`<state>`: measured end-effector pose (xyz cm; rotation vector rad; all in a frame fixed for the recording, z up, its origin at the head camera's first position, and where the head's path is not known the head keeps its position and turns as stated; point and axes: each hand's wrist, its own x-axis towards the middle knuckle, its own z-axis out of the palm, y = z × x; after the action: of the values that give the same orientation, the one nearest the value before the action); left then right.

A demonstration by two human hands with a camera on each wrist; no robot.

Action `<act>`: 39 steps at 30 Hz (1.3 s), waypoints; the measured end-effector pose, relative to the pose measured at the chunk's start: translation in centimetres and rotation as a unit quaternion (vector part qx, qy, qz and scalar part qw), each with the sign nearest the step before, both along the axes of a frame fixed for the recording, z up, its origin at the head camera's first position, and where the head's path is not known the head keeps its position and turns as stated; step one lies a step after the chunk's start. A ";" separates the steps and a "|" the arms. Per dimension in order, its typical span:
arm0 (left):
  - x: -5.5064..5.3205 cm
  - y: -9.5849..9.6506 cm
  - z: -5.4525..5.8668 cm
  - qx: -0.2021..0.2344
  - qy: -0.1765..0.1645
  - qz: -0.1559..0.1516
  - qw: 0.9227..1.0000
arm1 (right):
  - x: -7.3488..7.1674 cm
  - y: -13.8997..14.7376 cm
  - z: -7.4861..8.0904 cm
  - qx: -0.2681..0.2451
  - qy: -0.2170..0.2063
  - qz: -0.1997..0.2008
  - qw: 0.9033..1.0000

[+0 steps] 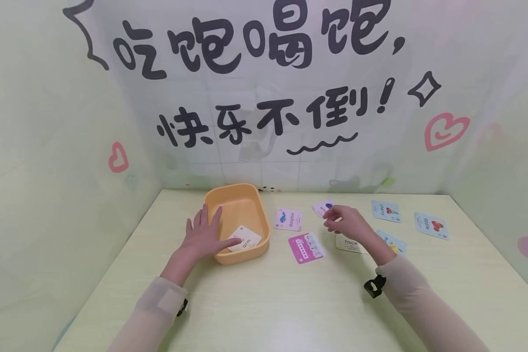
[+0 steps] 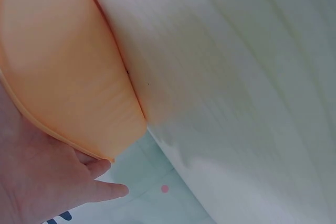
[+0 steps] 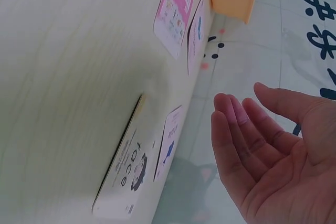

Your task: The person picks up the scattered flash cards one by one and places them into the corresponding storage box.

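My left hand rests against the left rim of an orange plastic bin, fingers spread and straight. A white card reading "arm" lies inside, partly covered by the thumb. In the left wrist view the fingers show beside the bin's outer wall. My right hand hovers over the cards, its fingers loosely bent, with nothing between them in the right wrist view. Beneath it lies a "face" card, partly hidden by the hand and wrist. A whale card sits just behind the fingertips.
Between bin and right hand lie a dolphin card and a pink card. On the right are blue cards: cherry, apple and a yellow-fruit one partly behind the forearm. A printed backdrop borders the table.
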<state>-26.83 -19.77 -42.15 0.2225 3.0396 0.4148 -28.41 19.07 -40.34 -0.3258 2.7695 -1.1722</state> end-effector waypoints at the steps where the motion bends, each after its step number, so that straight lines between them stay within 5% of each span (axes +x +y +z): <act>1: 0.0 0.0 0.0 0.000 0.000 0.000 1.000 | 0.1 0.4 0.0 0.004 0.002 -0.003 1.000; 39: -0.2 0.0 -0.2 0.002 0.001 -0.001 1.000 | 3.3 14.0 -0.7 0.091 -0.007 -0.081 0.993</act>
<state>-27.00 -19.78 -42.37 0.2273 3.0406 0.4198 -25.08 33.09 -41.01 -0.0770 2.9086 -0.9352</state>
